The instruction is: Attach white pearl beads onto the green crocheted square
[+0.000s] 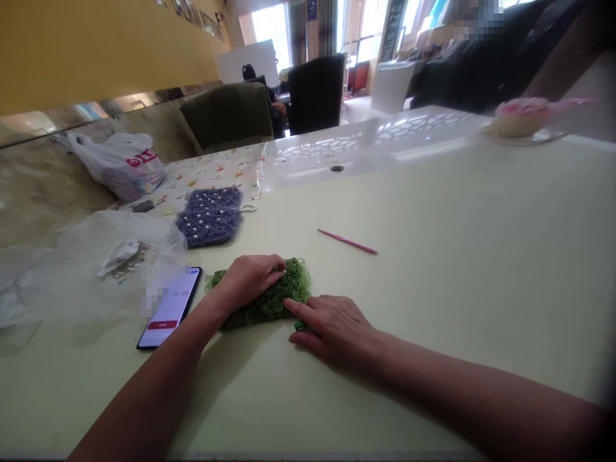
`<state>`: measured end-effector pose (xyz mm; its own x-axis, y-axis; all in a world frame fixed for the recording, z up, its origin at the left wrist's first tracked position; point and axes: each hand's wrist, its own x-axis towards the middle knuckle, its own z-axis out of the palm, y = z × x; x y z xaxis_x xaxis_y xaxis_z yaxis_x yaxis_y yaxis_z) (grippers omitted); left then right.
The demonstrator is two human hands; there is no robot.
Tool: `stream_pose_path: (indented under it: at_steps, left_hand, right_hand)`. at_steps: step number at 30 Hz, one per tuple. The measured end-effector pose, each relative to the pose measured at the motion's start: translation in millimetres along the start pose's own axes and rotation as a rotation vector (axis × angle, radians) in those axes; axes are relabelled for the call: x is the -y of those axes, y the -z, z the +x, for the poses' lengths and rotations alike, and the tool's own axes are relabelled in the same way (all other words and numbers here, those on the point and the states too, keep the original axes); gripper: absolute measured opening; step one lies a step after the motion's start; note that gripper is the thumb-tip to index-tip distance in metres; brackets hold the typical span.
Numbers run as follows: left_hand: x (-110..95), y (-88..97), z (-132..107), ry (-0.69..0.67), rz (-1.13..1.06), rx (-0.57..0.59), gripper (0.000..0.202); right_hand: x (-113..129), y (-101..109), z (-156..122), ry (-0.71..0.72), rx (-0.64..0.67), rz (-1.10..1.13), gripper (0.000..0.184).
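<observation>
A green crocheted, ruffled piece point(274, 301) lies on the table under both hands. My left hand point(248, 279) rests across it from the left, thumb and index finger pinched at its upper side. A tiny white bead point(283, 271) shows at those fingertips. My right hand point(332, 324) comes in from the right, its index fingertip touching the ruffles. A small green cylindrical end point(299, 326) of some object sticks out between that hand's index finger and thumb; the rest of the object is hidden by the hand.
A pink crochet hook point(347, 242) lies beyond the right hand. To the left are a phone point(176, 305), a clear plastic bag point(139, 228) with beads, and a purple crocheted piece point(212, 218) dotted with white beads. Farther back stand a white carrier bag point(122, 167) and a pink-topped cup point(517, 119).
</observation>
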<state>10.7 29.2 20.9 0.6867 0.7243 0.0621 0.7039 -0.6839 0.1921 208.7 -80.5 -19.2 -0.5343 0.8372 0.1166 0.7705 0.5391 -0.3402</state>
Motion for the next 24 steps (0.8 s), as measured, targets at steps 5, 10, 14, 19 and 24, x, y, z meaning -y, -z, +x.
stream_pose_path:
  at_steps: [5,10,14,19,24]
  left_hand:
    - [2.9,2.4,-2.6,-0.003,-0.041,-0.030,0.020]
    - [1.9,7.8,-5.5,0.041,-0.090,-0.059,0.022]
    - [0.9,12.3,-7.0,0.071,-0.147,-0.096,0.023]
    - [0.4,15.7,-10.8,0.166,-0.337,-0.227,0.023]
    - [-0.5,17.4,-21.8,0.340,-0.597,-0.358,0.022]
  right_hand:
    - [0.1,-0.8,0.0,-0.003,0.000,-0.013,0.045]
    - [0.4,-1.0,0.3,-0.006,-0.009,-0.024,0.045]
    - [1.0,-0.2,-0.7,-0.002,-0.012,-0.017,0.046]
    - [2.5,-0.8,-0.9,-0.007,-0.015,-0.017,0.048]
    - [1.7,-2.5,0.2,-0.015,-0.016,0.015,0.058]
